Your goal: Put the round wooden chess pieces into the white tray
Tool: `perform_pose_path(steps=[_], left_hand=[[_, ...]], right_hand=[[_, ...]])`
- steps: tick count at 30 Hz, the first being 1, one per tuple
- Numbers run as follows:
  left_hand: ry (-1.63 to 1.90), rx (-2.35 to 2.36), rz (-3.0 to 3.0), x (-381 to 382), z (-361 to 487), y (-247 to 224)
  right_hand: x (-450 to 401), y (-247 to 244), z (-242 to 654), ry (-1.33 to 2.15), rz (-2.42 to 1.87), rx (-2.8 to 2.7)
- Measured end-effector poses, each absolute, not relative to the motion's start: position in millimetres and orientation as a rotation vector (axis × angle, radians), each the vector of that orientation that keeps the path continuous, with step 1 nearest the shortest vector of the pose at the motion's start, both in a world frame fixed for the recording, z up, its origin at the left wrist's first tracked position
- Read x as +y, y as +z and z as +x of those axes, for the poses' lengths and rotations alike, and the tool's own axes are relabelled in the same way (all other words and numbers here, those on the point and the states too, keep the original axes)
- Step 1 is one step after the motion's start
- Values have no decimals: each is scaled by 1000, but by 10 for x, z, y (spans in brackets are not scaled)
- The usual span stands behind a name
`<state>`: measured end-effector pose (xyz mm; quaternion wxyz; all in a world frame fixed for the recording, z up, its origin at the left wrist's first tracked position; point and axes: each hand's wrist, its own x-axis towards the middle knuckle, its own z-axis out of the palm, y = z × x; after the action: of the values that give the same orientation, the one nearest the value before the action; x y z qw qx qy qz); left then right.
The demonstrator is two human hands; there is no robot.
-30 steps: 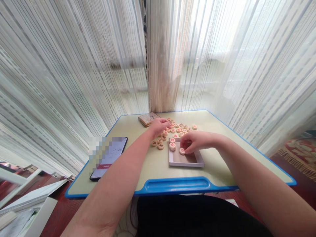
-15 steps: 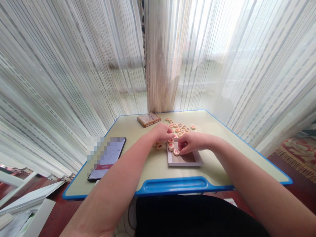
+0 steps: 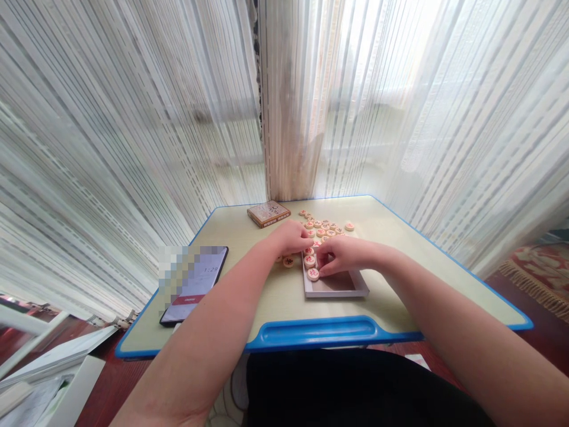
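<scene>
An open shallow box (image 3: 336, 293) lies on the table with several round Chinese chess pieces in a column along its left wall. The fingertips of my right hand (image 3: 340, 256) are closed at the side of the nearest piece (image 3: 313, 274), which has a red character. Just behind it is another red-marked piece (image 3: 309, 261). My left hand (image 3: 291, 238) is over the box's far left corner, fingers curled; what they hold, if anything, is hidden. Loose chess pieces (image 3: 331, 233) cluster beyond both hands, and a dark-marked piece (image 3: 288, 261) lies left of the box.
A patterned box lid (image 3: 269, 214) lies at the back of the table (image 3: 409, 279). A phone (image 3: 195, 284) showing a timer rests at the left. One piece (image 3: 349, 226) sits apart at the right. A blue molded tray (image 3: 317, 331) runs along the front edge; curtains hang behind.
My right hand has shifted left, and the nearest piece has moved with it toward the box's left wall, in line with the others. My left hand has barely moved.
</scene>
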<state>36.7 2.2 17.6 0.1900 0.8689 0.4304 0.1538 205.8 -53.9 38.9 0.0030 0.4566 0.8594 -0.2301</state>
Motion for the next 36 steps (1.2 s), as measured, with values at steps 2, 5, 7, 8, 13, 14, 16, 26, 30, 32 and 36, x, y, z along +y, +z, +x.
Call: perform_pose_path(steps=[2,5,7,8,13,14,16,26,30,32,36], left_hand=[[435,1217,2453,23,370,175],[437,1218,2478,29,373,170],[433,1215,2488,36,374,165],[433,1211,2491,40,374,162],[444,1193,2514,67,374,140],[447,1190,2518,74,373,134],[449,1182,2519,88,371,123],[463,1255,2535,61,376,145],[560,1377,2521,64,378,155],[622,1529,2479,88,362,156],[581,1849,2295,166,300,138]], right_hand=[[-546,399,2048,-715,1427,2694],[-552,397,2029,-694,1413,2690],[-553,388,2019,-681,1404,2691],[-554,384,2015,-682,1404,2691],[-551,384,2018,-708,1414,2703],[-548,385,2020,-700,1426,2722],[-538,379,2023,-687,1440,2810],[-478,288,2030,-772,1370,2985],[-483,313,2036,-842,1392,2994],[-458,321,2073,-895,1502,2994],[-294,265,2265,-671,2123,2985]])
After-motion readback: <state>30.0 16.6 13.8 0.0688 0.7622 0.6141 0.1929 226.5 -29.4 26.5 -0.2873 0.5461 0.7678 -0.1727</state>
